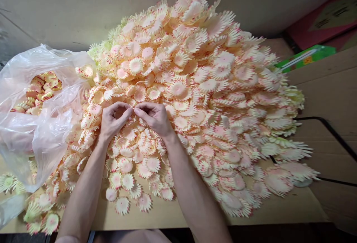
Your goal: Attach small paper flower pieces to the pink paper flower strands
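My left hand (115,118) and my right hand (154,116) meet fingertip to fingertip over a heap of artificial flower pieces (178,88). Thumb and index finger are pinched together on each hand. Whatever sits between the fingertips is too small or hidden to name. The flower pieces are pale cream discs with fringed edges and pink specks, piled under and around both hands. Several loose ones, such as a single flower piece (122,206), lie on the tabletop between my forearms.
At the left, a translucent plastic bag (52,131) holds more flower pieces. A wall (69,9) rises behind the heap. On the right stand cardboard (329,87), a green packet (315,56) and a black cable (331,129). The tabletop (156,215) ends near me.
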